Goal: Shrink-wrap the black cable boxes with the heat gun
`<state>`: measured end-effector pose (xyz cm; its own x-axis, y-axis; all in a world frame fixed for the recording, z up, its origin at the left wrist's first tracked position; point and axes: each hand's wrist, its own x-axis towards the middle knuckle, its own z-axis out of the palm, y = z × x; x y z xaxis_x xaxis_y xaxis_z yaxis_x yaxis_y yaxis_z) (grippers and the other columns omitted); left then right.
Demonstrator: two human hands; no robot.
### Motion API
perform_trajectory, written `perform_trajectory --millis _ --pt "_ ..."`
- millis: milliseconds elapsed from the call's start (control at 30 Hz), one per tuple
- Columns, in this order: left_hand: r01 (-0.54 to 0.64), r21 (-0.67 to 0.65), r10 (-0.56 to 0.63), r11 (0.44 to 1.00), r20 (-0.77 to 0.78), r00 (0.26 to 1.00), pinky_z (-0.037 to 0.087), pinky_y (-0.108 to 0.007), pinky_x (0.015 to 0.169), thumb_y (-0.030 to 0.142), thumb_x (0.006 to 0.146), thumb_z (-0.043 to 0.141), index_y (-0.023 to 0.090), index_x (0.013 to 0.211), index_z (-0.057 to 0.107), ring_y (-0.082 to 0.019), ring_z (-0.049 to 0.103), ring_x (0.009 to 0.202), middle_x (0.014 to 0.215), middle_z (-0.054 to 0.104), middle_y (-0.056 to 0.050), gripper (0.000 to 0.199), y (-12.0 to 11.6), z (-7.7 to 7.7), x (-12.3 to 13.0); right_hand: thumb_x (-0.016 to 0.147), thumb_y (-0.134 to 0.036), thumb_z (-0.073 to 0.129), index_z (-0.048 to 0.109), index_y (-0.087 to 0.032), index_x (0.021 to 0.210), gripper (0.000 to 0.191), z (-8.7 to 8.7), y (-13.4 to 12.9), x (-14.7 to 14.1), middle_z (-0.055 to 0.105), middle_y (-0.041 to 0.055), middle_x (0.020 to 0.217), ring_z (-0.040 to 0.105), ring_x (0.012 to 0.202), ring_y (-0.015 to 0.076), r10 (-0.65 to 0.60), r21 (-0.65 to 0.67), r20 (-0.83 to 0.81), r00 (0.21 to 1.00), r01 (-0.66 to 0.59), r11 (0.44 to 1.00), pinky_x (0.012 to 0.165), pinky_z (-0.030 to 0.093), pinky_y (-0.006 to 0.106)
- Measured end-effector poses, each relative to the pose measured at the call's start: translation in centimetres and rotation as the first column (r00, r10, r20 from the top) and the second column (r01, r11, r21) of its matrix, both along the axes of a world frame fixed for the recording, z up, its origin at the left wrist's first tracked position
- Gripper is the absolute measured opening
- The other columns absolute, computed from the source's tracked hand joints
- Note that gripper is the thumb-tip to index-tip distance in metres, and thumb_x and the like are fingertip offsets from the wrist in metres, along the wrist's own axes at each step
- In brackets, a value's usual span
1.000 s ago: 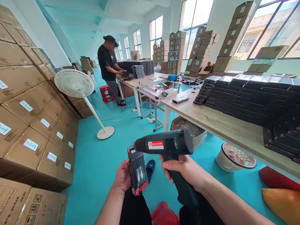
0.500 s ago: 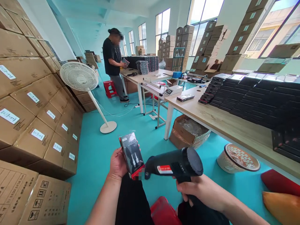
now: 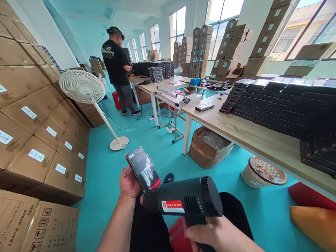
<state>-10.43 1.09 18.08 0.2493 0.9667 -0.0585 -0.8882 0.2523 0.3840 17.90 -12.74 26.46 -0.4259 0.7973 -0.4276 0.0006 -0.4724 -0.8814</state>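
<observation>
My left hand (image 3: 129,183) grips a flat black and red box (image 3: 144,167) with a glossy, film-like surface, its printed face turned up toward me. Fingertips show along the box's right edge. In my right hand (image 3: 203,232) is a black heat gun (image 3: 183,197) with a red and white label, my fingers wrapped round its handle. The gun points left, and its nozzle is just below the lower end of the box, covering part of that end. Whether nozzle and box touch, I cannot tell.
Cartons (image 3: 39,120) are stacked along the left, beside a white standing fan (image 3: 82,87). On the right, a table (image 3: 252,140) bears piled black boxes (image 3: 283,105); a carton of plastic film (image 3: 207,150) and a bin (image 3: 258,180) stand beneath. Another person (image 3: 118,70) stands at the far table.
The heat gun has moved left and down, nearer to me, its nozzle now below the box. The box has shifted slightly left and tilted more. The other person has turned away.
</observation>
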Motion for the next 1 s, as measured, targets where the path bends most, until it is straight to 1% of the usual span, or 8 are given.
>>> perform_trajectory --millis 167,300,500,600,733,800,900,1000 --pt "0.041 -0.011 -0.041 0.999 -0.007 0.999 0.037 -0.060 0.117 0.038 0.094 0.051 0.022 0.151 0.049 -0.036 0.058 0.133 0.145 0.062 -0.014 0.059 -0.2 0.0 -0.2 0.078 -0.038 0.067 0.064 -0.019 0.084 0.020 -0.1 1.3 1.5 0.058 -0.0021 0.059 0.053 0.056 0.0172 -0.233 0.063 0.072 0.970 0.229 0.971 0.060 0.044 0.032" --pt "0.089 -0.022 -0.090 0.996 -0.049 0.995 0.038 -0.061 0.116 0.036 0.094 0.052 0.023 0.148 0.053 -0.036 0.063 0.127 0.137 0.068 -0.013 0.056 -0.1 -0.1 0.3 0.074 -0.037 0.070 0.064 -0.018 0.082 0.021 1.7 2.0 1.7 0.062 0.0004 0.060 0.055 0.057 0.0178 0.006 0.019 0.006 1.000 -0.006 1.000 0.058 0.045 0.032" --pt "-0.016 -0.072 0.010 0.997 -0.083 0.997 0.040 -0.060 0.115 0.034 0.090 0.057 0.019 0.143 0.058 -0.038 0.061 0.128 0.133 0.070 -0.014 0.055 -0.2 0.3 0.8 0.080 -0.025 0.060 0.061 -0.019 0.072 0.010 2.3 1.9 1.1 0.060 0.0004 0.064 0.056 0.062 0.0179 0.124 0.106 0.204 0.971 -0.148 0.983 0.059 0.043 0.030" --pt "-0.062 -0.069 0.058 0.996 -0.062 0.996 0.038 -0.060 0.116 0.037 0.092 0.056 0.019 0.144 0.057 -0.036 0.063 0.126 0.134 0.069 -0.014 0.055 -0.3 0.3 0.3 0.083 -0.029 0.059 0.061 -0.019 0.072 0.015 1.3 1.3 1.0 0.057 -0.0001 0.065 0.054 0.064 0.0173 0.005 0.099 0.186 0.983 -0.024 0.995 0.061 0.043 0.030" --pt "-0.042 -0.059 0.039 0.997 -0.049 0.998 0.041 -0.057 0.115 0.042 0.095 0.053 0.019 0.146 0.054 -0.034 0.066 0.122 0.133 0.070 -0.014 0.056 -0.2 0.6 -0.1 0.078 -0.033 0.065 0.064 -0.018 0.070 0.017 0.4 1.0 1.3 0.061 0.0019 0.065 0.056 0.064 0.0184 0.093 0.004 0.113 0.989 -0.094 0.996 0.061 0.044 0.031" --pt "0.007 -0.066 -0.014 0.998 -0.099 0.995 0.046 -0.053 0.110 0.044 0.096 0.053 0.017 0.146 0.053 -0.033 0.069 0.117 0.129 0.072 -0.015 0.057 -0.3 0.8 -0.1 0.075 -0.035 0.068 0.064 -0.018 0.073 0.018 0.3 1.8 1.8 0.060 0.0008 0.062 0.055 0.061 0.0184 0.002 0.023 0.156 0.988 -0.005 1.000 0.060 0.043 0.031" --pt "0.073 -0.103 -0.093 0.992 -0.213 0.973 0.056 -0.047 0.098 0.044 0.098 0.052 0.013 0.141 0.058 -0.031 0.074 0.106 0.121 0.075 -0.017 0.054 -0.6 0.9 0.2 0.076 -0.043 0.070 0.065 -0.018 0.090 0.029 1.1 3.8 2.4 0.060 -0.0009 0.060 0.054 0.058 0.0184 -0.225 0.079 0.112 0.968 0.217 0.973 0.059 0.044 0.032" --pt "0.150 -0.187 -0.200 0.971 -0.283 0.938 0.061 -0.042 0.083 0.044 0.098 0.054 0.012 0.131 0.066 -0.031 0.077 0.097 0.113 0.078 -0.017 0.048 -0.9 0.6 0.6 0.077 -0.042 0.072 0.067 -0.016 0.099 0.035 3.2 5.4 2.0 0.063 0.0004 0.063 0.055 0.059 0.0182 -0.215 0.081 -0.024 0.976 0.217 0.973 0.057 0.045 0.031"
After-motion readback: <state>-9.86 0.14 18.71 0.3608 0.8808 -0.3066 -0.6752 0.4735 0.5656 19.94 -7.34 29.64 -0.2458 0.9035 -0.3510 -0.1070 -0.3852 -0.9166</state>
